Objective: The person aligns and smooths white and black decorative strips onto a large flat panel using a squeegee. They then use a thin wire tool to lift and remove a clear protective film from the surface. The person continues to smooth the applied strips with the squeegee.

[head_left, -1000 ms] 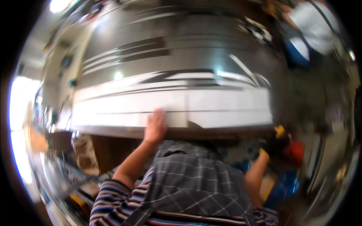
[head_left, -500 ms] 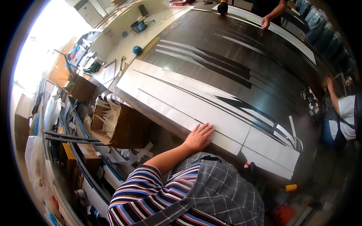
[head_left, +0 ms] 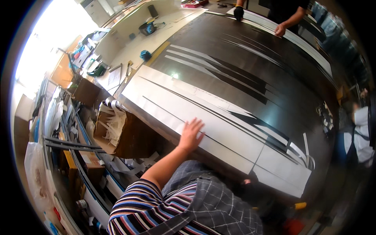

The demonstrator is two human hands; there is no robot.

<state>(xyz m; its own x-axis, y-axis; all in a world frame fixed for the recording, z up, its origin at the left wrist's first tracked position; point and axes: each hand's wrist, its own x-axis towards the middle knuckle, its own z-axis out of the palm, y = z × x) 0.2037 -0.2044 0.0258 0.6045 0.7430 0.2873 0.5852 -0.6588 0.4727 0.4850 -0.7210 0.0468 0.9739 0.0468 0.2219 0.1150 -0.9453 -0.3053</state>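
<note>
My left hand point(head_left: 191, 135) lies with its fingers spread on a long white sheet point(head_left: 164, 102), near the sheet's front edge. Dark slits run lengthwise through the sheet, and a cross seam divides off its right end. By the front edge of the dark table point(head_left: 203, 76), my right hand point(head_left: 247, 182) shows only as a fingertip and a dark, blurred shape. Whatever it may hold is hidden. Beyond the white sheet lie narrow pale and black strips point(head_left: 217, 70), and curled white strips point(head_left: 299, 150) rest near its right end.
An open cardboard box point(head_left: 133, 135) of white offcuts stands left of the table. Across the table, a person's bare hand point(head_left: 280, 29) and gloved hand point(head_left: 238, 13) are at another white strip. A second person point(head_left: 360, 133) is at the right. A blue roll point(head_left: 145, 55) sits far left.
My left hand has slid leftward along the sheet, with its fingers spread wider. My right hand has shifted slightly left and down, and its glove looks more blurred. The view has shifted a little.
</note>
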